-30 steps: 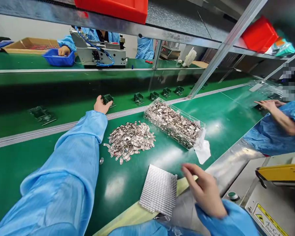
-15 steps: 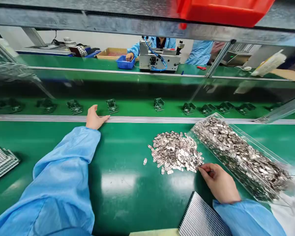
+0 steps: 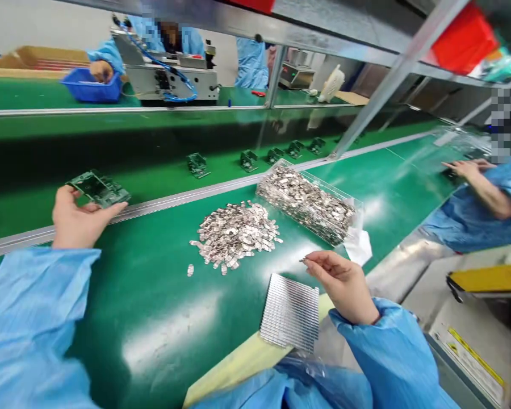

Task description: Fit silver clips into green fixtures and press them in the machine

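Note:
My left hand (image 3: 80,218) grips a green circuit board (image 3: 102,190) with a frame-like opening, held above the conveyor's metal edge rail. My right hand (image 3: 340,278) is closed in a pinch on a small metal piece (image 3: 304,260), of which only a thin end shows. Below and left of that hand lies a ribbed silver block (image 3: 290,312). A pile of small flat metal pieces (image 3: 238,230) is spread on the green bench between my hands, one loose piece (image 3: 190,270) apart from it. Behind it stands a clear plastic box (image 3: 309,199) full of similar pieces.
More circuit boards (image 3: 248,161) sit in a row on the green belt. A metal post (image 3: 383,85) rises at the right from the rail. Co-workers in blue sleeves work across the line, by a blue bin (image 3: 92,86), and at the far right.
My left hand has taken hold of a circuit board from the belt. My right hand has moved from the pile's edge, a metal piece pinched in it. The view has swung right.

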The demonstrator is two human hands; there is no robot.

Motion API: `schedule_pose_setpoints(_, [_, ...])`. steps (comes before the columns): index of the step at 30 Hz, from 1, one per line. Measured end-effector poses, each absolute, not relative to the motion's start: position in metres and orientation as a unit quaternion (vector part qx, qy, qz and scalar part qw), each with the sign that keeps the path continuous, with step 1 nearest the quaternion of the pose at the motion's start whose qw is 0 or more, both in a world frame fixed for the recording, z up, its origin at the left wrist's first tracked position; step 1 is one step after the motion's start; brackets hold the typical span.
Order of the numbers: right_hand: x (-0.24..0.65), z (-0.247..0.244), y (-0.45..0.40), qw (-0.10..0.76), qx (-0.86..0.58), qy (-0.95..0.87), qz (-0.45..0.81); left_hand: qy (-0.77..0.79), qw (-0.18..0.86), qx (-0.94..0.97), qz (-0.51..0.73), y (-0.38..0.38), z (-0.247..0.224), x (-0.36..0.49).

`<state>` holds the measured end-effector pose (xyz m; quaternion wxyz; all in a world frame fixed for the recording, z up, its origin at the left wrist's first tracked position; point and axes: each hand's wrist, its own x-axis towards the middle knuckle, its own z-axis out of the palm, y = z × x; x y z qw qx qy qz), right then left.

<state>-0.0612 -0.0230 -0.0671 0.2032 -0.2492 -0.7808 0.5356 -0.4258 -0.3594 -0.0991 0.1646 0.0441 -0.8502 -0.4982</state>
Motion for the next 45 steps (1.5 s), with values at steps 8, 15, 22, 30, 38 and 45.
schedule_pose_setpoints(8, [-0.003,-0.062,-0.062,0.258,-0.214,-0.758,0.559,-0.584,-0.265,-0.306,-0.704,-0.24,-0.072,-0.196])
schedule_pose_setpoints(15, [0.037,-0.071,-0.092,0.27,-0.247,-0.732,0.575,-0.495,-0.392,-0.322,-0.705,-0.217,-0.081,-0.113])
schedule_pose_setpoints(22, [0.04,-0.077,-0.107,0.302,-0.263,-0.744,0.534,-0.528,-0.384,-0.358,-0.667,-0.213,-0.089,-0.096])
schedule_pose_setpoints(30, [0.032,-0.086,-0.11,0.309,-0.269,-0.747,0.525,-0.56,-0.375,-0.372,-0.638,-0.215,-0.096,-0.097])
schedule_pose_setpoints(38, [0.027,-0.09,-0.116,0.341,-0.294,-0.728,0.516,-0.583,-0.349,-0.401,-0.615,-0.222,-0.108,-0.096])
schedule_pose_setpoints(45, [0.026,-0.097,-0.119,0.332,-0.308,-0.673,0.585,-0.608,-0.322,-0.394,-0.61,-0.22,-0.107,-0.095])
